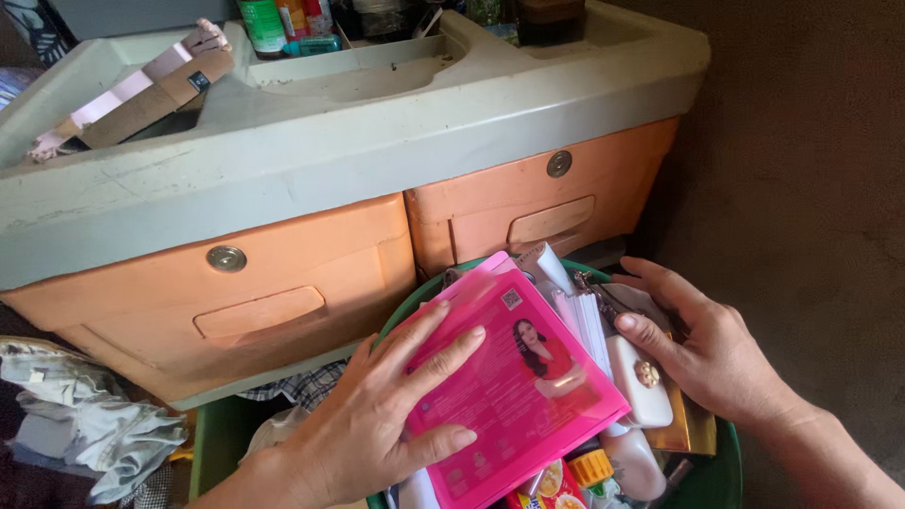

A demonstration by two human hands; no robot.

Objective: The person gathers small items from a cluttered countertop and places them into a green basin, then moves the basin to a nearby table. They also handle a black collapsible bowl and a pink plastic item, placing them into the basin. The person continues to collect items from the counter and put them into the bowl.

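Observation:
My left hand [386,415] lies flat on a bright pink flat packet [514,386] with a printed picture of a person, fingers spread across its left side. The packet rests tilted on top of a green round basin [721,471] full of small items. My right hand [702,344] reaches into the basin from the right, fingers curled on a small white case with a gold clasp [641,377] and the papers [580,316] beside it. A gold-coloured flat packet [688,429] lies under that hand.
An orange plastic drawer cabinet [311,273] with a grey top [311,141] stands right behind the basin; bottles [273,24] and a cardboard box [141,94] sit on it. Crumpled cloth [85,415] lies at the left. A dark wall [811,141] is at the right.

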